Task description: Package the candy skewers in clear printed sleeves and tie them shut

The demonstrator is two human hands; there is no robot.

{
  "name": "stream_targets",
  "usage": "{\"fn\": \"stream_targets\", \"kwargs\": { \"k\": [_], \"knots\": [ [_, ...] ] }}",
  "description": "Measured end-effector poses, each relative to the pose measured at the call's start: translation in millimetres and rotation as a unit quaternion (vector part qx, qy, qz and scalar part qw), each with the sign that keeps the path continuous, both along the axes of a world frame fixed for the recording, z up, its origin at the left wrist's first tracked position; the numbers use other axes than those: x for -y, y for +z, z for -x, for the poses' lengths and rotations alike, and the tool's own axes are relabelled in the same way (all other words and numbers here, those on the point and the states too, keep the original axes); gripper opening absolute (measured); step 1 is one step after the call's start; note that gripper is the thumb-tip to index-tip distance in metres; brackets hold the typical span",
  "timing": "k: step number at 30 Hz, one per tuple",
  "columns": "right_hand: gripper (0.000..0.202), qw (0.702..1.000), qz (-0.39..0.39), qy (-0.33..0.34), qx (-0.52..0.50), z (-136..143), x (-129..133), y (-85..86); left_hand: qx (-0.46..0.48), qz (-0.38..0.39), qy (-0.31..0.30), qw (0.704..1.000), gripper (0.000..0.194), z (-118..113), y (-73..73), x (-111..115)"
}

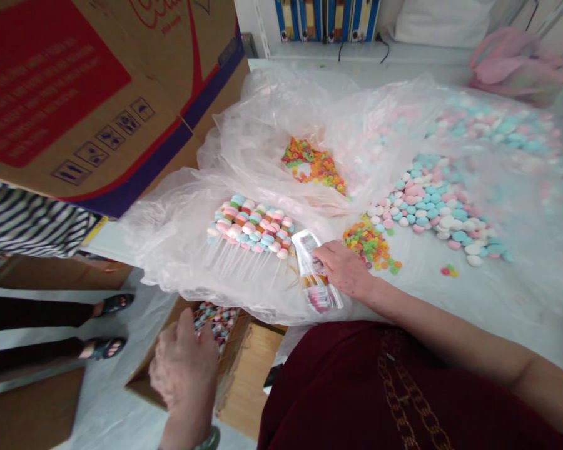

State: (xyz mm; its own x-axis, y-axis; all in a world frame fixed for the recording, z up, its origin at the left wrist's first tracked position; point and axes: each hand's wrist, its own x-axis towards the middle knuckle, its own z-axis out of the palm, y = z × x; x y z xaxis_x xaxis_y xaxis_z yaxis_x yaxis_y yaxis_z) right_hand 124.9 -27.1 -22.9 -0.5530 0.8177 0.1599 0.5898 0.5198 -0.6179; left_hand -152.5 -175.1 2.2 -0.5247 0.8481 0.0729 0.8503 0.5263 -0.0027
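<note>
My left hand (185, 365) hangs off the table's near edge, above an open cardboard box (162, 375) holding many small pastel pieces on sticks (218, 322). Its fingers are loosely bent and apart, with nothing seen in them. On the table, my right hand (344, 267) has its fingers closed at the edge of a stack of printed clear plastic bags (316, 290); the fingertips are partly hidden. Left of the bags lie rows of marshmallow skewers (251, 225) in pink, white and blue, their sticks toward me. Right of that hand is a pile of small fruit-coloured gummy rings (370, 244).
Loose marshmallows (431, 200) spread over the clear plastic sheeting (169, 219) at right. More gummy rings (312, 165) lie further back. A large carton (98, 94) stands at left. Another person's feet (107, 347) show on the floor. A pink bag (516, 65) sits back right.
</note>
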Motion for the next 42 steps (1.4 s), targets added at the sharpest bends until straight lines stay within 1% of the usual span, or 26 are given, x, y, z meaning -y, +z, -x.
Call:
{"fn": "stream_targets", "kwargs": {
  "k": [1,2,4,5,6,8,11,13,15,19,22,24,27,28,29,31,32,33,35,36,38,42],
  "knots": [
    [0.019,0.998,-0.047,0.025,0.034,2.0,-4.3,-0.3,-0.004,-0.028,-0.038,0.999,0.04,-13.9,-2.9,-6.7],
    [0.019,0.993,-0.086,0.042,0.066,3.7,-9.2,-0.6,-0.001,-0.039,-0.089,0.995,0.035,-30.0,-6.3,-14.3],
    [0.02,0.983,-0.134,0.046,0.119,4.5,-20.3,-2.6,0.029,-0.01,-0.194,0.98,0.033,-64.2,-13.4,-31.0],
    [0.022,0.979,-0.144,0.036,0.141,2.8,-26.1,-4.7,0.036,0.012,-0.223,0.974,0.032,-80.1,-16.8,-39.3],
    [0.023,0.977,-0.145,0.023,0.158,-0.4,-31.7,-7.7,0.037,0.034,-0.235,0.971,0.032,-94.1,-19.8,-47.0],
    [0.025,0.975,-0.131,0.0,0.177,-10.8,-40.6,-15.5,0.043,0.07,-0.237,0.968,0.031,-114.3,-24.8,-60.3],
    [0.024,0.974,-0.127,0.003,0.186,-29.9,-45.7,-27.2,0.057,0.091,-0.226,0.968,0.03,-127.9,-29.3,-72.0],
    [0.023,0.97,-0.144,0.008,0.193,-40.6,-44.0,-32.3,0.06,0.099,-0.222,0.968,0.026,-132.3,-29.9,-75.1],
    [0.023,0.965,-0.163,-0.002,0.206,-49.2,-40.8,-35.3,0.06,0.111,-0.228,0.965,0.023,-137.2,-29.0,-76.7],
    [0.024,0.956,-0.186,-0.024,0.227,-67.4,-37.9,-37.7,0.063,0.125,-0.265,0.954,0.024,-145.5,-27.6,-81.9],
    [0.023,0.95,-0.194,-0.04,0.241,-81.0,-39.9,-36.7,0.093,0.124,-0.288,0.945,0.026,-141.6,-31.6,-83.6],
    [0.022,0.948,-0.193,-0.05,0.246,-84.3,-40.0,-33.4,0.114,0.113,-0.283,0.946,0.028,-133.7,-37.1,-79.7],
    [0.023,0.951,-0.197,-0.084,0.223,-71.8,-31.8,-25.1,0.125,0.086,-0.247,0.957,0.031,-120.4,-46.1,-67.6],
    [0.025,0.954,-0.199,-0.086,0.207,-62.5,-26.2,-22.2,0.126,0.082,-0.237,0.96,0.032,-117.0,-48.5,-63.5],
    [0.026,0.959,-0.199,-0.074,0.189,-51.1,-19.3,-19.5,0.127,0.082,-0.23,0.961,0.033,-114.3,-50.2,-59.9],
    [0.028,0.97,-0.19,-0.003,0.151,-25.3,-3.0,-16.8,0.135,0.087,-0.222,0.962,0.035,-111.4,-51.8,-55.6],
    [0.03,0.973,-0.182,0.042,0.136,-12.8,5.3,-17.1,0.141,0.089,-0.217,0.962,0.035,-110.9,-51.8,-54.9],
    [0.033,0.975,-0.17,0.071,0.126,-1.9,12.9,-18.5,0.147,0.09,-0.21,0.962,0.035,-110.8,-51.4,-55.0],
    [0.044,0.979,-0.15,0.08,0.115,12.6,24.5,-24.3,0.161,0.091,-0.199,0.962,0.036,-110.7,-50.2,-56.8],
    [0.048,0.981,-0.141,0.07,0.117,15.7,27.8,-27.8,0.168,0.092,-0.197,0.962,0.036,-110.5,-49.5,-57.9],
    [0.048,0.982,-0.129,0.043,0.129,14.4,29.9,-34.2,0.181,0.094,-0.195,0.959,0.038,-109.4,-48.0,-59.7],
    [0.047,0.978,-0.122,0.0,0.167,-2.0,24.9,-41.4,0.189,0.123,-0.188,0.956,0.037,-107.9,-43.7,-60.7]
  ]
}}
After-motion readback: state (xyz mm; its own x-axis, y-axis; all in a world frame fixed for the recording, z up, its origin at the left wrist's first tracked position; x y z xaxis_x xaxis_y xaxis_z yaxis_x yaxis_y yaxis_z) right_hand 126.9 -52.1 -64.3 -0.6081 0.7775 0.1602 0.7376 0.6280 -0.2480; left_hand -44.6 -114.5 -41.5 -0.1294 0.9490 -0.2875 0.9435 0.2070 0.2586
